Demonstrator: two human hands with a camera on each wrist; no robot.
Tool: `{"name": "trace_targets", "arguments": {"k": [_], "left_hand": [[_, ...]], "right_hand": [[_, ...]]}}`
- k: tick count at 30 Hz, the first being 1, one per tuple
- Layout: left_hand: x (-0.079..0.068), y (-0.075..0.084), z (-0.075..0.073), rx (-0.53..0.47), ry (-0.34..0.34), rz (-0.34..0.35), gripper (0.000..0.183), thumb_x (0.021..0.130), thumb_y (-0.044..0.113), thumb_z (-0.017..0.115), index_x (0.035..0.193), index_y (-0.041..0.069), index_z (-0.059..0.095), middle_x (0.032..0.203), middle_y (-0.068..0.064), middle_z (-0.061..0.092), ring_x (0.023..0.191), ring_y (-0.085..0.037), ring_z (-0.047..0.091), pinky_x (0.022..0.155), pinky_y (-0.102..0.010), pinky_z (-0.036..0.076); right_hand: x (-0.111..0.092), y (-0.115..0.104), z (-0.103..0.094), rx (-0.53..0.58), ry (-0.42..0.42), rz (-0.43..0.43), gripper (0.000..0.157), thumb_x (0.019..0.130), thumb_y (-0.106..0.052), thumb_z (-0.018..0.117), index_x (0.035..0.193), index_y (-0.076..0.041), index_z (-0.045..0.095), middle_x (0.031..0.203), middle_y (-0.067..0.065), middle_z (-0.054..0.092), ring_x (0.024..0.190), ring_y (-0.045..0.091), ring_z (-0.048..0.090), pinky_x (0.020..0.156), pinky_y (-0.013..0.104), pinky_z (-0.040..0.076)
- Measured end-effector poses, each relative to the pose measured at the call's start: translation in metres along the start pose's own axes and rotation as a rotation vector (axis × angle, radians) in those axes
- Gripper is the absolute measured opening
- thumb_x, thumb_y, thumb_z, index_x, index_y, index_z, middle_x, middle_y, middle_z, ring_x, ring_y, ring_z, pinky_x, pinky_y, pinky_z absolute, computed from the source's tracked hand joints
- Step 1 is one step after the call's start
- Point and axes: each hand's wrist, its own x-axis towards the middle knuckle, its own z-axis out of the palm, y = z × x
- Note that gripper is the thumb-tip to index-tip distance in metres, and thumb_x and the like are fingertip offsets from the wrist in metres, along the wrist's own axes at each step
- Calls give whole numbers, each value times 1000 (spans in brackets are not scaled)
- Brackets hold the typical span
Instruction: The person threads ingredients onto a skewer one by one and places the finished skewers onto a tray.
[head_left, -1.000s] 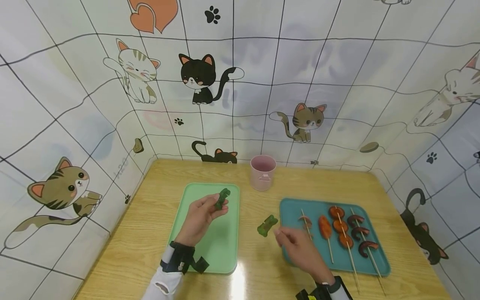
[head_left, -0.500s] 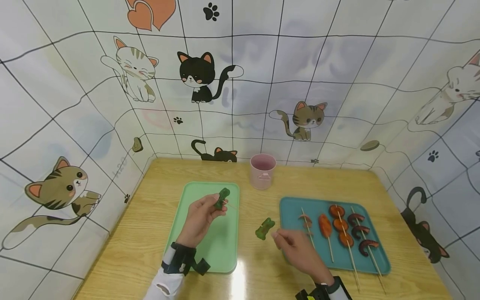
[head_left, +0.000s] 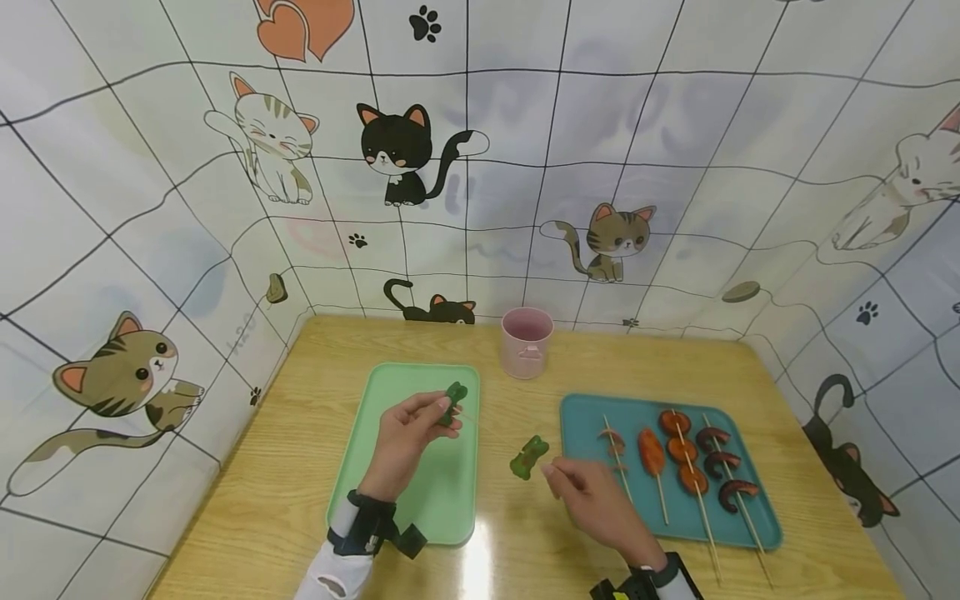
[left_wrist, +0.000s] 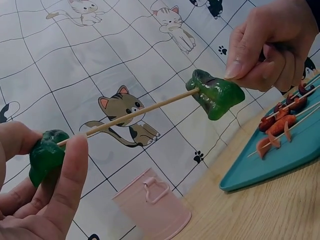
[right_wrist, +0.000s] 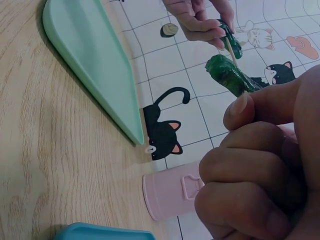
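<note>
A thin wooden skewer [left_wrist: 145, 111] runs between my two hands, held above the table. Near its right end sits a glossy green pepper piece [head_left: 529, 457]. My right hand [head_left: 592, 500] pinches the skewer's end right beside that piece, between thumb and forefinger, its other fingers curled in. A second green pepper piece [left_wrist: 47, 155] is gripped by the thumb and fingers of my left hand [head_left: 405, 437] over the green tray [head_left: 442, 512]. The skewer's other end meets this second piece; fingers partly cover it, and I cannot tell how deep the stick goes.
On the right lies a teal tray [head_left: 581, 425] bearing several skewers, among them orange round slices [head_left: 681, 451] and dark curled pieces [head_left: 720, 465]. A pink cup [head_left: 522, 358] stands at the back, between the trays. Cat-print cloth [head_left: 510, 192] walls in the table.
My left hand has shifted slightly right, its green piece now tilted differently. The right hand and its piece have drifted a little left and down since one second ago.
</note>
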Motion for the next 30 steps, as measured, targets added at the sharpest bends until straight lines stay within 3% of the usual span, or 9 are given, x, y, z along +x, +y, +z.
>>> {"name": "trace_targets", "arguments": {"k": [2, 8, 19, 30], "left_hand": [[-1, 1, 1, -2, -11, 1, 41, 98, 17, 71, 127, -10, 60, 107, -20, 75, 85, -17, 76, 84, -34, 64], [-3, 2, 1, 12, -51, 13, 42, 98, 16, 70, 127, -11, 59, 101, -9, 78, 85, -15, 76, 83, -33, 64], [-3, -4, 7, 6, -52, 7, 35, 98, 18, 70, 123, -6, 62, 101, -8, 78, 86, -16, 76, 82, -33, 64], [-7, -18, 21, 59, -93, -20, 40, 98, 21, 72, 122, -8, 61, 110, -27, 72, 88, -18, 76, 83, -37, 64]], "right_hand": [[0, 0, -1, 5, -5, 2, 44, 109, -32, 52, 68, -14, 49, 59, -7, 32, 50, 1, 29, 50, 19, 26], [-1, 1, -2, 24, -21, -29, 45, 109, -33, 51, 69, -14, 48, 60, -8, 31, 51, 0, 28, 49, 19, 26], [3, 1, 0, 29, -37, -41, 45, 109, -34, 49, 70, -12, 51, 59, -8, 32, 50, 0, 29, 48, 19, 27], [9, -1, 7, 29, -72, -30, 45, 111, -34, 46, 73, -11, 54, 61, -7, 33, 53, 1, 30, 52, 20, 29]]}}
